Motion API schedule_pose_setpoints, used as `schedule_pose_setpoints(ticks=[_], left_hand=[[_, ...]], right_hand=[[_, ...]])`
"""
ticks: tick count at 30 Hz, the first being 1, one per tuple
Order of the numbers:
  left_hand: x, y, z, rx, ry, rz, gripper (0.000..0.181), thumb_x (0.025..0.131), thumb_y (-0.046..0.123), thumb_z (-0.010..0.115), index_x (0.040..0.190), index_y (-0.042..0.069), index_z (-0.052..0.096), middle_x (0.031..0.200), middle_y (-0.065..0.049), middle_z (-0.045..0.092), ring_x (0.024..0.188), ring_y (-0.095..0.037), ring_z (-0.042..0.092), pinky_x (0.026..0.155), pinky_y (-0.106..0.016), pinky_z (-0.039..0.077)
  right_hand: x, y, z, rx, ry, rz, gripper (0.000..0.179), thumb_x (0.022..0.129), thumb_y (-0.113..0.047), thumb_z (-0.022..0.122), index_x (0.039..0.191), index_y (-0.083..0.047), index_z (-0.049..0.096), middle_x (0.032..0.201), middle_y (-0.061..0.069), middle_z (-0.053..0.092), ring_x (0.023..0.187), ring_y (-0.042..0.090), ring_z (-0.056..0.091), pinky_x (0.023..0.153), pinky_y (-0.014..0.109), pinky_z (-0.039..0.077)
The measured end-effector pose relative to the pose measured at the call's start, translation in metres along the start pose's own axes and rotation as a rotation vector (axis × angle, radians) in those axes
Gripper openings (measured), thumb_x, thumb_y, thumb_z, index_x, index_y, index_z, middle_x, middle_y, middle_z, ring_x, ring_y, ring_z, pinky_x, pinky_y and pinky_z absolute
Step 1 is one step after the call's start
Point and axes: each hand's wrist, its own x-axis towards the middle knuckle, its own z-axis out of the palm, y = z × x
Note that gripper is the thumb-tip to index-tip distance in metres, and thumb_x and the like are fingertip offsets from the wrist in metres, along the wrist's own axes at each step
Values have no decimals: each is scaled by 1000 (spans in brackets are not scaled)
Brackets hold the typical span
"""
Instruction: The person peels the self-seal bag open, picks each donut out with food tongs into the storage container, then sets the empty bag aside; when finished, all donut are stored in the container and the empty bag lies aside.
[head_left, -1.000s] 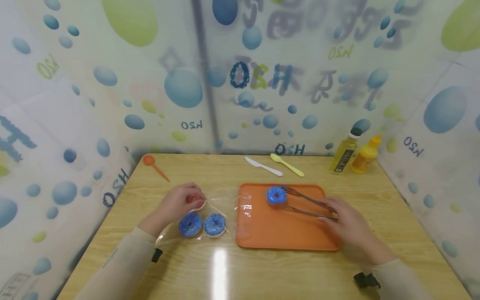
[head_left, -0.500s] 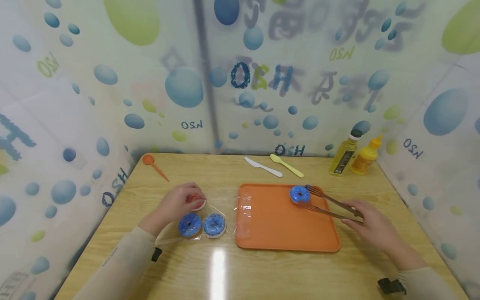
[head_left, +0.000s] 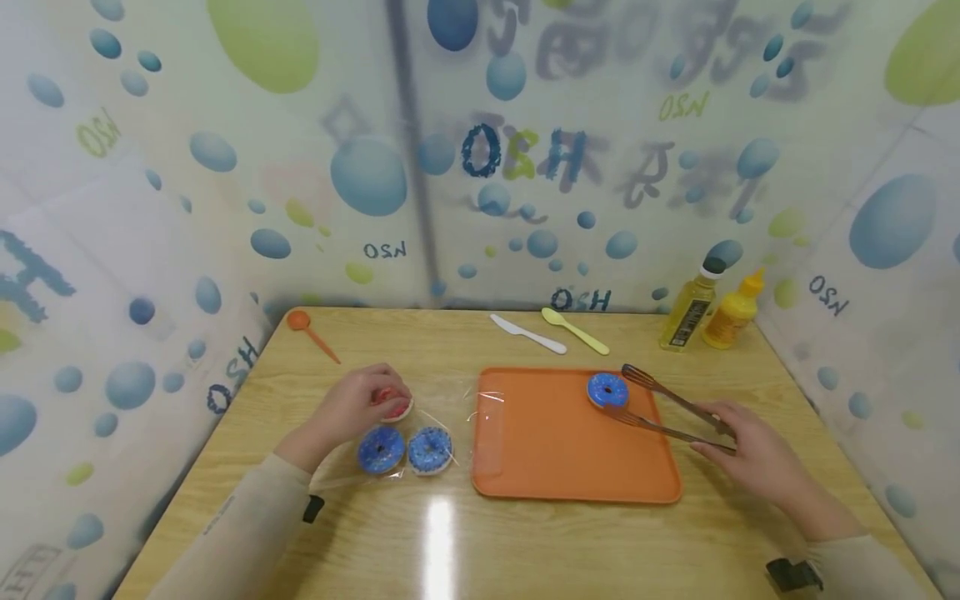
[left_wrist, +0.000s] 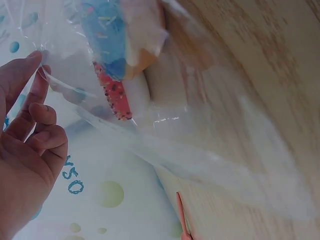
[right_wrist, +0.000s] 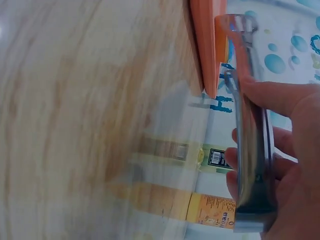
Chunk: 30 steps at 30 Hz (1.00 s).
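My left hand (head_left: 358,410) pinches the edge of a clear plastic bag (left_wrist: 225,165) between thumb and index fingertip. Inside the bag lie a red sprinkled donut (head_left: 390,403), partly hidden by the hand, and two blue donuts, one left (head_left: 380,450) and one right (head_left: 430,451). My right hand (head_left: 768,458) grips metal tongs (right_wrist: 255,160). Their ends are spread at the right side of another blue donut (head_left: 607,390), which sits at the back of the orange tray (head_left: 570,450). The upper tip stands apart from this donut; the lower tip is at its front edge, contact unclear.
Behind the tray lie a white knife (head_left: 527,333) and a yellow-green spoon (head_left: 575,331). An oil bottle (head_left: 688,310) and a yellow squeeze bottle (head_left: 731,317) stand back right. An orange spoon (head_left: 312,335) lies back left. Patterned walls enclose the table.
My right hand and the tongs have moved right, and the blue donut has shifted right along the tray. The tong ends have spread, parting the upper tip from it. My left hand stays put.
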Motion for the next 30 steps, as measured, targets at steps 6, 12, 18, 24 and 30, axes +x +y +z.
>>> schedule_pose_setpoints(ticks=[6, 12, 18, 24, 30], left_hand=[[1, 0, -1, 6, 7, -6, 8, 95, 12, 76, 96, 19, 79, 102, 7, 70, 92, -14, 67, 81, -41, 58], [2, 2, 0, -3, 4, -18, 7, 94, 14, 77, 98, 19, 80, 103, 8, 70, 92, -12, 66, 82, -37, 57], [-1, 3, -1, -6, -4, -46, 7, 93, 15, 78, 96, 21, 79, 102, 9, 69, 86, -11, 60, 77, -31, 53], [-2, 3, -3, 3, -4, -41, 6, 93, 15, 78, 96, 20, 79, 101, 8, 69, 83, -12, 58, 74, -29, 51], [-2, 2, -4, 2, -16, -56, 7, 93, 17, 78, 97, 23, 79, 101, 10, 69, 82, -11, 57, 72, -28, 51]], right_hand=[[1, -9, 3, 5, 64, -12, 57, 82, -19, 89, 131, -4, 64, 115, 15, 68, 96, 30, 64, 73, 44, 55], [3, -28, 12, 2, 129, -52, 62, 78, -14, 91, 133, -7, 65, 120, 14, 65, 100, 29, 64, 76, 47, 56], [9, -51, 19, -27, 130, -81, 61, 79, -16, 91, 134, -10, 66, 121, 10, 65, 97, 24, 65, 74, 44, 57], [20, -78, 24, -9, 91, -127, 54, 83, -18, 88, 133, -17, 67, 120, 3, 66, 91, 19, 64, 70, 36, 55], [29, -100, 29, 17, 24, -145, 53, 86, -22, 86, 135, -21, 67, 126, 0, 67, 96, 17, 67, 75, 37, 57]])
